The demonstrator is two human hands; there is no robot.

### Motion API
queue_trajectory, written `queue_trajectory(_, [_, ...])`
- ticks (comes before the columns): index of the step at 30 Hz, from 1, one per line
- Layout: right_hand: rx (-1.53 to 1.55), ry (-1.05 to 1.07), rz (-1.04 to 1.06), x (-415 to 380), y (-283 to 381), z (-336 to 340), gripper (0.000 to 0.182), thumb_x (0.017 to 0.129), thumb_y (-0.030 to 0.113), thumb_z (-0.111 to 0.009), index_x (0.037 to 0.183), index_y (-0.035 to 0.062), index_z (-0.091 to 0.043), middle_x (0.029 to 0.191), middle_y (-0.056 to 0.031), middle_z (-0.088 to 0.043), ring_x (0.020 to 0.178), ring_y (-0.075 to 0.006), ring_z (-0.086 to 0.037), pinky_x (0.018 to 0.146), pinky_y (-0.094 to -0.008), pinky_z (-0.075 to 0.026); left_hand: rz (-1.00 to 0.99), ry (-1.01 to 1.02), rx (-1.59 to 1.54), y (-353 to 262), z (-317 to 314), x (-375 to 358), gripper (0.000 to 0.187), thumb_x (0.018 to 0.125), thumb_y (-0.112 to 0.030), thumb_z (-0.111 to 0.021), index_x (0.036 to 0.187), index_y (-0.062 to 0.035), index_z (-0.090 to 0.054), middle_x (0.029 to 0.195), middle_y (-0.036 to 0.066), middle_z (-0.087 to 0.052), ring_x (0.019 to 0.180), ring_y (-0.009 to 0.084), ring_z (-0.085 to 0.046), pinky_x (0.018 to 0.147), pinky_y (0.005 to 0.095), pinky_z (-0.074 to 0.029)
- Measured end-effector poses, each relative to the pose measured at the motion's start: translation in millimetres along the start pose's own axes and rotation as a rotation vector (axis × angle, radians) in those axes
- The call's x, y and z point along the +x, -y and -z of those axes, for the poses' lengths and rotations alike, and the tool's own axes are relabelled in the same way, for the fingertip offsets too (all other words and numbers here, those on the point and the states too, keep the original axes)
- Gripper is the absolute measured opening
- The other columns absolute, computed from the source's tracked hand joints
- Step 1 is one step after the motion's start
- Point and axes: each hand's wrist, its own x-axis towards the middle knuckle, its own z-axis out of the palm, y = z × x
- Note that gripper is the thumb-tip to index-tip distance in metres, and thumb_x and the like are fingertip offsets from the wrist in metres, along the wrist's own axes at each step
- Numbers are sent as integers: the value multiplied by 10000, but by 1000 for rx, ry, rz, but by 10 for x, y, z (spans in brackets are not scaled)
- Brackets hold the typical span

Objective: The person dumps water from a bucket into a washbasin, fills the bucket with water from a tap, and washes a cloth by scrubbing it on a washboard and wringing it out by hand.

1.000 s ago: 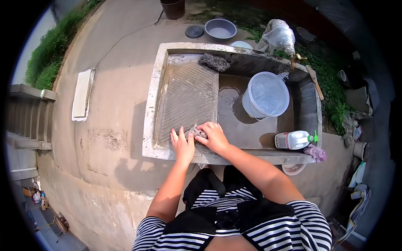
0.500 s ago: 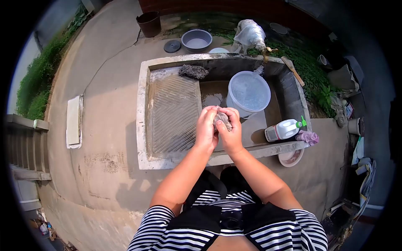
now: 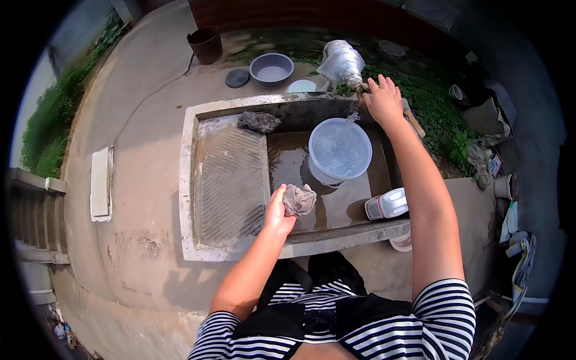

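A wrung-up greyish cloth [image 3: 299, 200] is bunched in my left hand [image 3: 278, 215], above the front part of the concrete wash basin [image 3: 187, 198]. My right hand [image 3: 384, 102] reaches to the brass tap [image 3: 360, 90] at the basin's back edge, fingers stretched out and apart beside its handle. Water runs from the spout into a clear plastic bucket [image 3: 339, 150], whose surface is churning. Around the tap's pipe, a plastic wrapping [image 3: 343, 62] is bundled. Shallow water covers the basin floor near the bucket.
A ridged washing slab [image 3: 231, 186] fills the basin's left side, with a dark scrubbing clump [image 3: 259, 122] at its back. A white detergent bottle [image 3: 387, 204] lies by the front right rim. Behind stand a grey tub [image 3: 271, 69] and a brown bucket [image 3: 206, 45]. A wooden-handled brush [image 3: 414, 123] rests on the right rim.
Both hands were together squeezing the cloth. They have parted: my left hand keeps the cloth, moving slightly left and down, and my right hand has gone up to the tap.
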Motion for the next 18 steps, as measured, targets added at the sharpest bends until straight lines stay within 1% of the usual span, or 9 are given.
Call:
queue_trajectory(1, [-8,144,40,112,-71,46,339,847,315,-554,1107,102,-595,1170,-142,-543,1131,-318,-497,966,-459,-377,-9,1,-16,-8,-17,9,215,871,-275,-598,1033,-140,-553,1000,24,-607,945,211,-590,848,426,-457])
queue_trajectory(2, [26,292,-13,201,-113,78,291,870,339,-516,988,103,-639,1017,-118,-603,967,-305,-592,847,-433,-464,-16,1,-35,-10,-22,11,212,868,-276,-601,1026,-142,-556,1000,25,-609,946,212,-590,852,427,-455])
queue_trajectory(3, [95,237,2,238,-155,46,294,876,343,-514,964,96,-646,955,-124,-608,842,-312,-624,724,-414,-506,-25,-11,-47,-14,-13,14,212,868,-276,-601,1026,-142,-556,1000,25,-609,946,212,-590,852,427,-455])
queue_trajectory(6, [13,248,85,316,-164,20,299,878,350,-510,973,87,-617,895,-136,-632,823,-320,-632,687,-425,-511,-41,-2,-70,-44,-18,8,204,865,-278,-604,1015,-146,-563,992,26,-615,954,214,-589,858,425,-453])
queue_trajectory(8, [28,281,-36,309,-50,93,299,871,355,-518,986,87,-580,854,-145,-653,803,-327,-641,684,-436,-510,-32,-87,-81,-50,-71,-33,208,863,-282,-607,1007,-138,-566,993,32,-623,967,219,-590,865,428,-452])
queue_trajectory(13, [68,272,-51,355,7,-27,334,854,351,-535,1008,55,-552,858,-192,-653,811,-349,-642,668,-446,-510,-58,-65,-94,-5,-145,-95,259,849,-303,-623,997,-91,-606,1042,63,-633,998,256,-589,914,434,-444])
queue_trajectory(15, [219,61,-14,276,-115,-144,342,888,354,-498,1030,45,-532,796,-141,-645,712,-293,-641,646,-418,-514,-56,-52,-99,-20,-156,-101,256,852,-303,-618,995,-91,-608,1041,62,-634,996,256,-589,912,434,-446])
queue_trajectory(16, [219,62,-12,229,-190,-229,342,888,354,-498,1030,45,-532,796,-141,-645,712,-293,-641,646,-418,-514,-55,-64,-106,-46,-161,-106,244,853,-299,-618,985,-96,-593,1015,57,-633,979,245,-595,898,430,-449])
queue_trajectory(18, [1399,192,-746,111,-305,-463,341,923,367,-454,1063,62,-513,793,-65,-588,644,-205,-580,645,-374,-507,-90,-68,-111,-128,-115,-67,228,852,-302,-618,961,-105,-584,985,48,-633,957,228,-600,870,419,-458])
